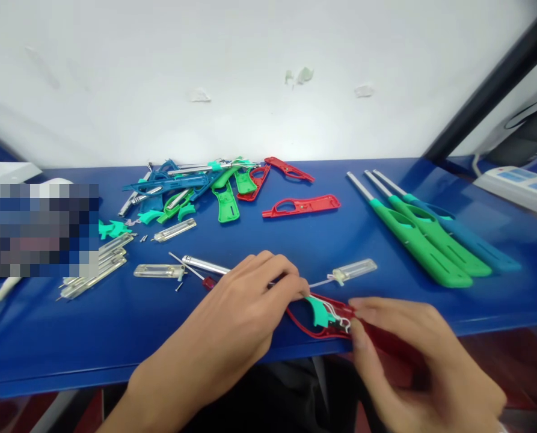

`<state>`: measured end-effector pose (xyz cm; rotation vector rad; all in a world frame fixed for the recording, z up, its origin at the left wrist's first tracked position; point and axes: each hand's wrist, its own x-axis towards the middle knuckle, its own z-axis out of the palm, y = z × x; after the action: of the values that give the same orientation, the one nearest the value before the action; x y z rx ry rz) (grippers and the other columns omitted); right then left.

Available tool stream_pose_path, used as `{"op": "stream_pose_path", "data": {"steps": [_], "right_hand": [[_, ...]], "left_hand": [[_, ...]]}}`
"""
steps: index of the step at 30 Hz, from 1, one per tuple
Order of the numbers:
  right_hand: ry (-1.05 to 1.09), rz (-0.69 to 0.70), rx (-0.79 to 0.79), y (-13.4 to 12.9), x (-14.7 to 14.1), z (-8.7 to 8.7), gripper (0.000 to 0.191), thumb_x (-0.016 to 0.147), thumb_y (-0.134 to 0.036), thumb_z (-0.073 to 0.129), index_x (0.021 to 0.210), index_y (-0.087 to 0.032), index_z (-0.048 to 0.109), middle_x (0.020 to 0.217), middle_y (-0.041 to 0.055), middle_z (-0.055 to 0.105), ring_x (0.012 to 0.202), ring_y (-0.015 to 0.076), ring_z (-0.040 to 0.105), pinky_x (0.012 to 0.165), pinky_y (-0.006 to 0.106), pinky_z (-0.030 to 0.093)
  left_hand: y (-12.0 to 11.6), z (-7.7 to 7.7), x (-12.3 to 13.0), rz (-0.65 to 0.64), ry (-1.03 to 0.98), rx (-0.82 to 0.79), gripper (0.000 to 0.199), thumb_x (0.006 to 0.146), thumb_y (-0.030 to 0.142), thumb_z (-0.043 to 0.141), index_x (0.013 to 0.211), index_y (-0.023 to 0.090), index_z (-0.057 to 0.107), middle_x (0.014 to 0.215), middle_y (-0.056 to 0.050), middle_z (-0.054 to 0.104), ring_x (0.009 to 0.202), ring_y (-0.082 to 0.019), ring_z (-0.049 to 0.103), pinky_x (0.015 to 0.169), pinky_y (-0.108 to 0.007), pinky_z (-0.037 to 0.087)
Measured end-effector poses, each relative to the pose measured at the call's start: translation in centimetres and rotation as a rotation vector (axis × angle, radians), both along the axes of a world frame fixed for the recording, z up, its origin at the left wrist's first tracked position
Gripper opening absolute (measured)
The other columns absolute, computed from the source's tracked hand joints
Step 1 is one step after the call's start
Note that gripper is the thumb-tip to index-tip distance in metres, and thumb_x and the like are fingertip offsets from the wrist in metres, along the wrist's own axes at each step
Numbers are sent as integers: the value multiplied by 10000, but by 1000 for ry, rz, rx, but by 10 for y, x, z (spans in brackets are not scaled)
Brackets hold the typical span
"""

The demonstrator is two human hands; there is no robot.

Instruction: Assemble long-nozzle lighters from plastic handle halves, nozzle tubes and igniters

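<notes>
1. Watching remotely through the head view, I am seeing a white wall [137, 60] rising behind a blue table [92, 343].
2. Left hand [245, 307] is curling its fingers over the narrow end of a red casing half [389, 344]; I am not able to tell what the hidden fingertips are gripping.
3. Right hand [448, 361] is grasping that casing's handle end, thumb below and forefinger above. The casing is lying open-side up at the table's near edge, between both hands.
4. Three long-nosed lighters [457, 249], two green and one blue, are lying side by side on the right.
5. A mixed heap of parts [191, 182] is sitting near the wall.
6. A loose red half [302, 206] is resting right of the heap.
7. A clear tank [356, 270] is lying just beyond the held casing.
8. A teal trigger [321, 313] is sitting inside it, white wires [335, 314] running alongside toward the right thumb.
9. Small screws [144, 238] are lying well left.
</notes>
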<state>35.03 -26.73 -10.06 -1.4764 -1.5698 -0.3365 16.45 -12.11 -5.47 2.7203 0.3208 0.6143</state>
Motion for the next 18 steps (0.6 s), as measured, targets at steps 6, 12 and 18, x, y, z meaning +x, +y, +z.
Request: {"op": "stream_pose_path", "data": {"steps": [6, 12, 18], "right_hand": [[-168, 31, -46, 3, 2, 2, 432, 874, 68, 614, 1185, -207, 731, 1165, 51, 729, 991, 218, 619, 834, 378, 519], [-183, 31, -48, 1, 4, -1, 429, 917, 61, 583, 1198, -215, 754, 1194, 39, 714, 990, 204, 604, 850, 363, 497], [-199, 56, -103, 1, 5, 1, 495, 960, 64, 526, 1270, -255, 744, 1252, 26, 704, 990, 203, 573, 867, 364, 463]], "left_hand": [[1, 1, 0, -9, 14, -8, 275, 994, -42, 526, 1142, 181, 590, 1141, -31, 633, 1016, -193, 568, 939, -332, 490], [2, -1, 0, -18, -21, 1, 266, 1003, -34, 525, 1147, 180, 588, 1135, -35, 620, 1000, -188, 557, 916, -321, 470], [2, -5, 0, -27, -11, -35, 295, 1013, -49, 499, 1154, 196, 582, 1149, -24, 590, 995, -167, 521, 894, -300, 435]]}}
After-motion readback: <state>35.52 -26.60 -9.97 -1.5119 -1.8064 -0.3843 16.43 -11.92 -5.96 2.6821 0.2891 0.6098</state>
